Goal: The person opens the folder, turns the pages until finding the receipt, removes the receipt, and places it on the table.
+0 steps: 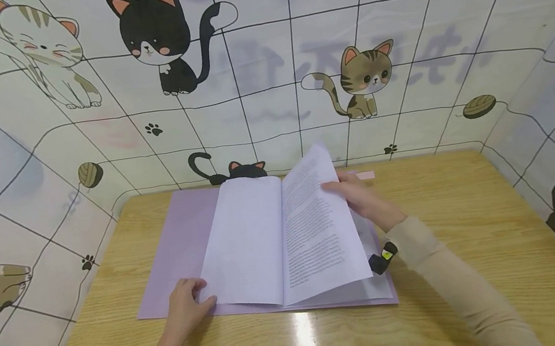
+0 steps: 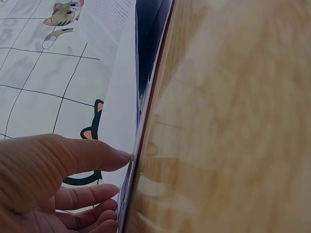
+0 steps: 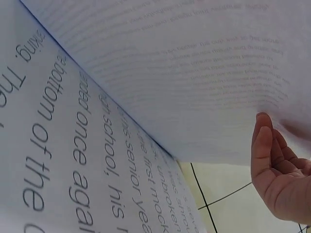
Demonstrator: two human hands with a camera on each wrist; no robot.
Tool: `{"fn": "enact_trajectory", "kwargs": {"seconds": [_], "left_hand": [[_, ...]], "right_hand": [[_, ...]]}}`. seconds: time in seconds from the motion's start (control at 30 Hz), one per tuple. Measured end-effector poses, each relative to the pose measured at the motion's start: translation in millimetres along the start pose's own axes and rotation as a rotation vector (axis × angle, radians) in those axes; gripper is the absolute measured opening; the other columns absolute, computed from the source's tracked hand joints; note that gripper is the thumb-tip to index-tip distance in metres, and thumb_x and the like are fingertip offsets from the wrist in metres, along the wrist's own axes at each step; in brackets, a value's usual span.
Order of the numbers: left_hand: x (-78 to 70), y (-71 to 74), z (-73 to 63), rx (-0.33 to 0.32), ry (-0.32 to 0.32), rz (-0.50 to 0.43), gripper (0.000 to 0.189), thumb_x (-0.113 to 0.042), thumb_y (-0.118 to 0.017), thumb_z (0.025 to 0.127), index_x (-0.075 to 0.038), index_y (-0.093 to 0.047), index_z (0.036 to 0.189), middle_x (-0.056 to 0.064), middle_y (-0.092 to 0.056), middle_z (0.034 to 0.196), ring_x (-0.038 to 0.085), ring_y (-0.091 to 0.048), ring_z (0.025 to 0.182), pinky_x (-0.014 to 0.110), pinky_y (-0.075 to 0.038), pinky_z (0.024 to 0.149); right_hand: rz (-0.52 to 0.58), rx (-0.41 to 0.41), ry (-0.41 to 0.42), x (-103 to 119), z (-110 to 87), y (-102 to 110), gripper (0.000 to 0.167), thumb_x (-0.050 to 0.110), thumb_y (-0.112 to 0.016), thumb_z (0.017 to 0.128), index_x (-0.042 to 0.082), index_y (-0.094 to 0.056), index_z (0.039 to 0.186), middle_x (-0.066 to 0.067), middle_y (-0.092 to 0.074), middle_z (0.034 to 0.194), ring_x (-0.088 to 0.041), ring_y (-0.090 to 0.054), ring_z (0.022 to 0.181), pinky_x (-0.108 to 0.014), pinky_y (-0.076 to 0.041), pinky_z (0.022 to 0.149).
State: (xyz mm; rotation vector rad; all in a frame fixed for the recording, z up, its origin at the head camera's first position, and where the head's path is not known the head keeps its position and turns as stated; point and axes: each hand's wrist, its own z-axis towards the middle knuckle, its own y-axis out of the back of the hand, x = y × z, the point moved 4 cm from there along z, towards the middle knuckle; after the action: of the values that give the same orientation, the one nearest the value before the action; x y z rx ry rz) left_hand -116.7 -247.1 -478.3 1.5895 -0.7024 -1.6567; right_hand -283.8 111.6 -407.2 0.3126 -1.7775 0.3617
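Note:
A lilac folder [image 1: 180,232] lies spread on the table with printed paper sheets in it. The left page [image 1: 249,235] looks blank; the right page [image 1: 312,233] carries lines of print and stands raised and curved. My right hand [image 1: 362,197] pinches that raised page by its upper right edge, thumb on the printed side; in the right wrist view print shows faintly through the lifted page [image 3: 218,77], with another printed page [image 3: 97,170] under it. My left hand [image 1: 184,305] rests at the left page's lower left corner, thumb [image 2: 97,158] and fingertips touching the paper.
The wooden table [image 1: 442,186] extends around the folder. A pink tab [image 1: 365,175] sticks out at the folder's upper right. Behind stands a white gridded wall covering [image 1: 268,104] with cartoon cats. Dark wrist devices [image 1: 383,258] are worn at both sleeves.

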Motion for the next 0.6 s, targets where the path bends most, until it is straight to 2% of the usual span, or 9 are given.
{"fn": "enact_trajectory", "kwargs": {"seconds": [0.33, 0.6], "left_hand": [[-3.3, 3.0, -2.7, -0.014, -0.018, -0.001, 0.031, -0.004, -0.078, 0.068, 0.009, -0.061, 0.091, 0.016, -0.055, 0.089, 0.026, -0.052, 0.08, 0.04, -0.046, 0.071], [-2.2, -0.1, -0.9, -0.005, 0.003, 0.001, 0.031, -0.004, -0.076, 0.069, 0.009, -0.061, 0.092, 0.016, -0.055, 0.09, 0.026, -0.051, 0.08, 0.04, -0.046, 0.072]], "right_hand": [[0.02, 0.036, 0.03, 2.7, -3.5, -25.8, 0.047, 0.012, -0.053, 0.091, -0.007, -0.041, 0.132, -0.001, -0.063, 0.094, -0.014, -0.063, 0.079, -0.027, -0.052, 0.071], [-0.003, 0.058, 0.04, 4.3, -1.6, -49.8, 0.043, 0.013, -0.053, 0.092, -0.005, -0.046, 0.131, -0.003, -0.062, 0.102, -0.013, -0.061, 0.086, -0.027, -0.048, 0.079]]}}
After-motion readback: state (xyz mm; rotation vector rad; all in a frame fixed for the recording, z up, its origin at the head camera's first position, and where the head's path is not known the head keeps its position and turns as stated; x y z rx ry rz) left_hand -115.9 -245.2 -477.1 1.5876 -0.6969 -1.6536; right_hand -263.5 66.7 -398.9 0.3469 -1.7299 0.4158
